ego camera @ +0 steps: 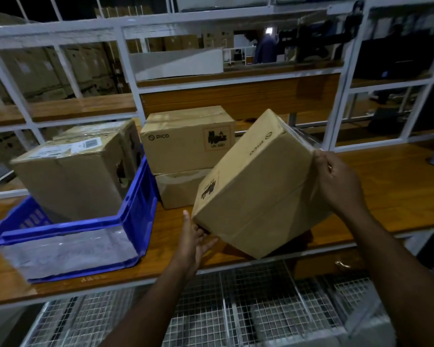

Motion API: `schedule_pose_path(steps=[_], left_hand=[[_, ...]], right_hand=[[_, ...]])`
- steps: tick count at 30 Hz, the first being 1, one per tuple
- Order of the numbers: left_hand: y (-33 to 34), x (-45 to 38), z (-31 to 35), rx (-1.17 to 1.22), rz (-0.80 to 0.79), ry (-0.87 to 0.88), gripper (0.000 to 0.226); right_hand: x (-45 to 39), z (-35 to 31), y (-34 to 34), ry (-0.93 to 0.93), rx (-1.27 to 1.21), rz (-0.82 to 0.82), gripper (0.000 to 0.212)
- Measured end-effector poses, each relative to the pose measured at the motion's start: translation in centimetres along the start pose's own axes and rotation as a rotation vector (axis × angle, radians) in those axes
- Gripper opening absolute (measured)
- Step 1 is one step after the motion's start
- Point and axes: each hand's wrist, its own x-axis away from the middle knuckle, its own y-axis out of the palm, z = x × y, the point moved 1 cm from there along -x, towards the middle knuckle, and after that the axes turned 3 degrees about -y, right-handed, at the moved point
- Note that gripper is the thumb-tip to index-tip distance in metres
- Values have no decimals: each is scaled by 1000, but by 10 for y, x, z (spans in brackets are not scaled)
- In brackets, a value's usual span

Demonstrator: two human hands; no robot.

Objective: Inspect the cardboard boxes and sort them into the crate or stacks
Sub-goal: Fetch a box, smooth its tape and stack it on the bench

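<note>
1. Both bare forearms reach up from the bottom edge over the orange-brown wooden workbench [376, 186], the left one slanting in from low centre, the right one coming in from the lower right.
2. The left hand [194, 240] sits palm up at the lowest near corner of a plain brown cardboard box [254, 186], fingers loosely spread and curled under that corner, supporting it rather than clamping.
3. The right hand [336, 180] lies against the box's upper right side, fingers wrapped over the far edge, thumb on the near face.
4. Held between the two hands, the box is tilted with one corner down above the bench front; whether that corner touches the wood cannot be told.
5. Behind it, two similar brown boxes form a stack [187, 156], the top one printed "PICO".
6. To the left, a blue plastic crate [135, 209] on the bench holds a labelled cardboard box [72, 174] at its back.
</note>
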Motion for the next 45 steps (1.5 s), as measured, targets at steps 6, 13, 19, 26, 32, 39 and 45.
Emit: schedule_pose_path(steps=[6,13,19,26,32,39,45], left_hand=[[36,-8,-31,-98,-151,-126,104],[76,-11,-39,-327,-204,-1,91],[114,-22,-27,-449,-248,180,70],[153,-37,13,-482,-206,348,64],[184,-55,51,-487,-241,486,75],[216,-90,85,-527,-278,638,79],[234,-139,97,-527,-180,719,84]], right_hand=[[13,41,-23,199,-70,56,57],[26,92,-47,436,-228,128,59],[-5,118,-59,452,-298,166,66],[-58,139,-68,368,-356,208,58],[-94,131,-80,249,-558,137,58],[-155,121,-80,190,-704,200,56],[-209,128,-50,180,-690,162,47]])
